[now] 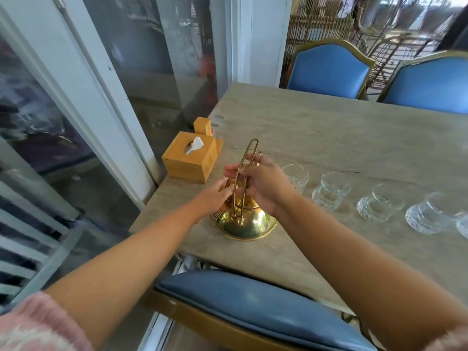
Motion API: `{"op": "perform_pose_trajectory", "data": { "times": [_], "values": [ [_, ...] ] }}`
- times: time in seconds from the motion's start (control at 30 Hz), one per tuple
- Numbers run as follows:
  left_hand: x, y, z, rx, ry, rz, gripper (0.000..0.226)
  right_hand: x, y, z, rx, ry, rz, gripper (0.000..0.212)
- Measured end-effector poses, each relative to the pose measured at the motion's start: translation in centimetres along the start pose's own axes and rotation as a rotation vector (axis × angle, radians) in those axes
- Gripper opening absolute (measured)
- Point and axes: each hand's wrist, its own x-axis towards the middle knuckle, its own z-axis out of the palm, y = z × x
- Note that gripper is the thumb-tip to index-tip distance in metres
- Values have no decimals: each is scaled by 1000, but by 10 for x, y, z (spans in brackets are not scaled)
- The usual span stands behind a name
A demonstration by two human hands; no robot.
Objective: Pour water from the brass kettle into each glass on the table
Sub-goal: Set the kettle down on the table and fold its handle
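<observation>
The brass kettle (244, 221) sits near the table's (354, 138) front-left corner — right hand (263, 184) curled around its upright handle, left hand (215, 196) fingers closed at the lid. Next, I judge, lifting toward the nearest glass (296, 176) — nothing looks poured yet

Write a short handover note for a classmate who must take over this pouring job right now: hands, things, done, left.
Right hand: closed around the upright handle of the brass kettle.
Left hand: fingers at the kettle's top, by the lid; grip unclear.
Kettle stands on the table, near its left edge.
Glasses: in a row to the kettle's right, at least four, all look empty.
Done: nothing poured.
Left: lift the kettle and fill every glass.
</observation>
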Motion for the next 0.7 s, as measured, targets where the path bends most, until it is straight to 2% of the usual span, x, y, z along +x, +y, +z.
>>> {"op": "perform_pose_trajectory", "data": {
  "times": [0.47,0.7],
  "values": [
    [8,-16,0,20,-3,6,47,7,15,-3,-37,-84,-48,52],
    [16,-20,-1,-83,-25,26,49,5,16,-13,-142,-99,-61,51]
  ]
}}
